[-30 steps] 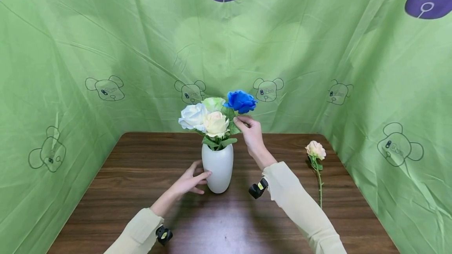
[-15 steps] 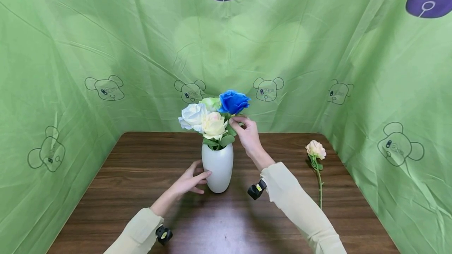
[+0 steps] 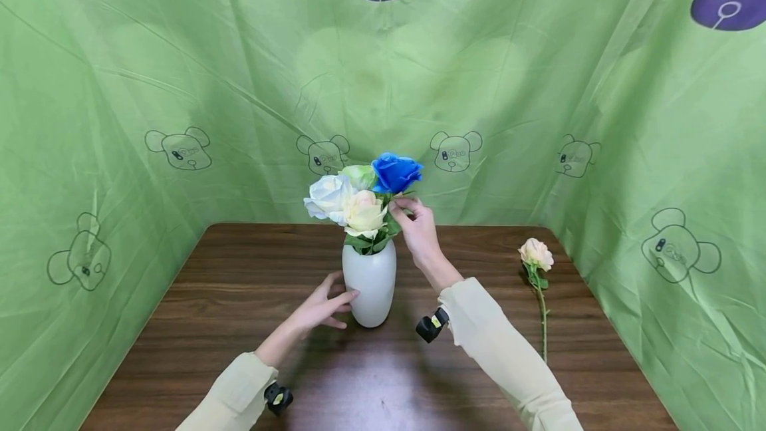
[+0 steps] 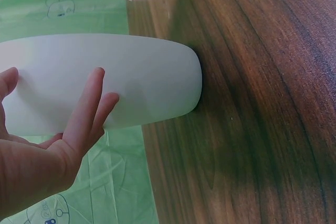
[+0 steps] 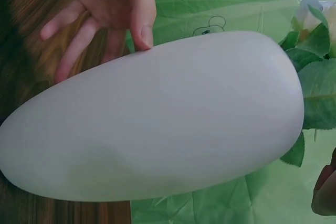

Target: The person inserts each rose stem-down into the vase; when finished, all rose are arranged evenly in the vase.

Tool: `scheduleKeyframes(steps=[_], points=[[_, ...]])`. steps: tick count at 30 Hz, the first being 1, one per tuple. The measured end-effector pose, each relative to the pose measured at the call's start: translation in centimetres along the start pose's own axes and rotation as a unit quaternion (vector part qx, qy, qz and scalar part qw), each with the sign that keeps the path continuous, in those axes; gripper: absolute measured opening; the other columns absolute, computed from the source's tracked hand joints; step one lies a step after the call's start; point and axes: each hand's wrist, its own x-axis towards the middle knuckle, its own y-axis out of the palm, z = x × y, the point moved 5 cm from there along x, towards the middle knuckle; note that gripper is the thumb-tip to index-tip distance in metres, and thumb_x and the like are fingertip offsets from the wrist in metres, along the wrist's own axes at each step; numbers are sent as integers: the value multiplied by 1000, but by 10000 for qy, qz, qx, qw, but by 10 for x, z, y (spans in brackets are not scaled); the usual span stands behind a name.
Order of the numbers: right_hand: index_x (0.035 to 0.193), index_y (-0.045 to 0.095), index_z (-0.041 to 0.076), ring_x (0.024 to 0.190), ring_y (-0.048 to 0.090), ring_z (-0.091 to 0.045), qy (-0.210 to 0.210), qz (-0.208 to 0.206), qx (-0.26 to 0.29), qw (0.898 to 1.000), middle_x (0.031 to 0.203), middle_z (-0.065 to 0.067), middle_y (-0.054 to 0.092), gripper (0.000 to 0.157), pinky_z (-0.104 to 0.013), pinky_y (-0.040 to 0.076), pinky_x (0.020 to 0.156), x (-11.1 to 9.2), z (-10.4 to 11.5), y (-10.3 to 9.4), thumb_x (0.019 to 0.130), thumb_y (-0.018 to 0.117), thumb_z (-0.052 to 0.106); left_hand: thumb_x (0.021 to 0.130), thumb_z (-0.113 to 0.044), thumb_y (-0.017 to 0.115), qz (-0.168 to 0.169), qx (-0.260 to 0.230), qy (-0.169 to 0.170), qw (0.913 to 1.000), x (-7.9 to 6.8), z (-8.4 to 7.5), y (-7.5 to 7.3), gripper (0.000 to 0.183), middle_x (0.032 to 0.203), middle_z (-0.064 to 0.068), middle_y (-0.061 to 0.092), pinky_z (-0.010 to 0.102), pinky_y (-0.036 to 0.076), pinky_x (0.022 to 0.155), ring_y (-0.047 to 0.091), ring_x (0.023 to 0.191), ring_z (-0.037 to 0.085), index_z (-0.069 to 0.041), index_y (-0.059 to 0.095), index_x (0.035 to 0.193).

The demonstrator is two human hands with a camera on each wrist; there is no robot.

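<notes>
Steadying the white vase [image 3: 370, 288], it would seem, the left hand [image 3: 323, 304] rests against its side with thumb to the front and fingers spread, fairly straight, rather than clasped; the light contact probably suffices because the vase stands upright on its own base. The right hand [image 3: 421, 228] pinches the blue rose [image 3: 397, 173] just beneath its bloom, between thumb and fingers, a hold that likely lets the head be angled without crushing petals. That bloom sits above the vase's mouth, at its right rear; its lower stem is hidden. Beside it cluster a pale blue-white rose [image 3: 328, 197], a cream rose [image 3: 364, 213] and a light green flower [image 3: 359, 177], held up by the vase's neck. Well apart, on the right of the wooden table [image 3: 239, 285], lies a peach rose [image 3: 536, 255], its stem running behind the right sleeve [image 3: 503, 344]. Green cloth [image 3: 239, 72] encloses the table.
</notes>
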Motion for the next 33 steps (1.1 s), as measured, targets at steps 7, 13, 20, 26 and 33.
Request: scheduleKeyframes(steps=[7,13,20,26,33], points=[[91,60,-15,94,48,-23,1,1,-352,9994,95,-17,57,17,-26,38,72,-9,21,3,83,57,1,84,-31,60,16,-14,4,10000,1,0,-1,72,130,29,29,48,51,64,49,101,41,-7,17,136],[91,62,-13,92,47,-19,85,-10,-374,9993,94,-15,57,17,-24,38,70,-10,20,6,83,58,1,85,-32,60,52,-8,2,10000,0,0,0,72,129,29,29,47,51,64,48,102,42,-7,16,136],[95,62,-11,88,49,-14,223,-219,93,9995,91,-5,59,20,-21,41,68,-2,-6,-1,81,62,2,85,-32,60,39,3,6,10000,1,1,0,71,129,29,29,46,52,63,49,101,41,-8,17,136],[93,63,-10,84,51,-12,154,-370,759,9963,84,4,59,15,-24,43,73,-1,-15,-8,81,61,1,84,-32,60,32,-24,-20,10000,0,0,1,72,130,28,29,44,52,62,49,101,41,-8,16,137],[90,68,4,84,50,-18,321,-607,1389,9879,85,4,62,13,-26,40,70,-3,-19,-35,82,58,6,85,-32,60,33,-45,-28,10000,-1,0,1,72,129,29,28,43,52,61,48,102,41,-8,16,137]])
